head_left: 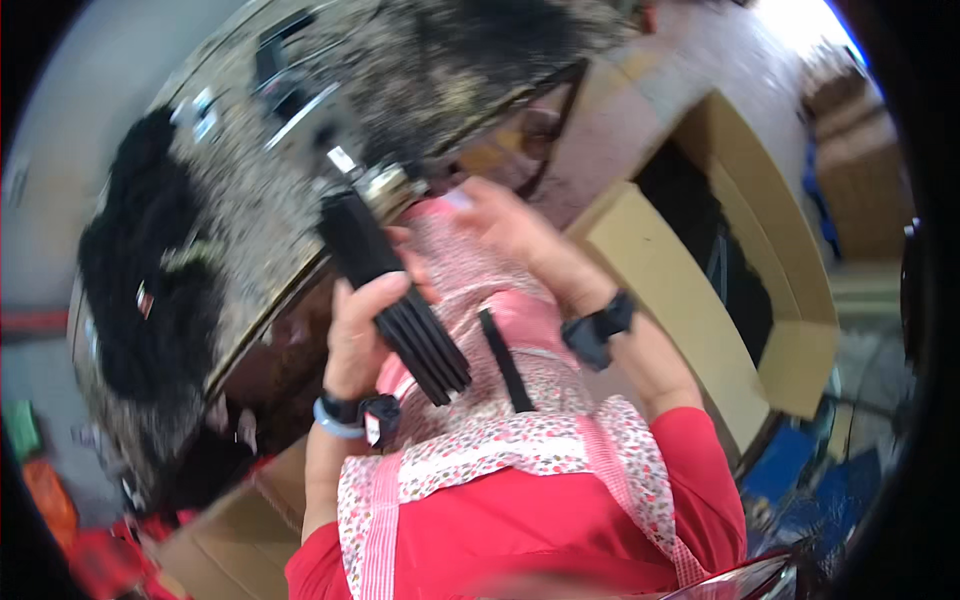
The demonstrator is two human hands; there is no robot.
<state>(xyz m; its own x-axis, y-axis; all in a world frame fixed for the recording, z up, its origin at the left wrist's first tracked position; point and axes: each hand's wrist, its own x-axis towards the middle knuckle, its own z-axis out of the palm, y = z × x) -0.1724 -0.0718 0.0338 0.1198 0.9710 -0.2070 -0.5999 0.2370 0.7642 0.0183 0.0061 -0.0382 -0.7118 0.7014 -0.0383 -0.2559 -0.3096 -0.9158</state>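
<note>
My left hand (362, 325) is closed around a bundle of long black strips (395, 300), its thumb lying across them. The bundle slants from the bench edge down toward my lap, and its near ends fan slightly apart. My right hand (510, 228) is beyond it to the right, close to a small metal fitting (388, 187) at the bench edge. Motion smears its fingers, so I cannot make out whether they hold anything. One loose black strip (505, 360) lies on my flowered apron (500, 445).
A worn, littered bench (270, 225) spreads ahead and left, bearing a heap of black material (150, 270) and a metal plate (310, 125). An open cardboard box (690, 320) with dark contents stands on my right. Another cardboard box (235, 540) sits at lower left.
</note>
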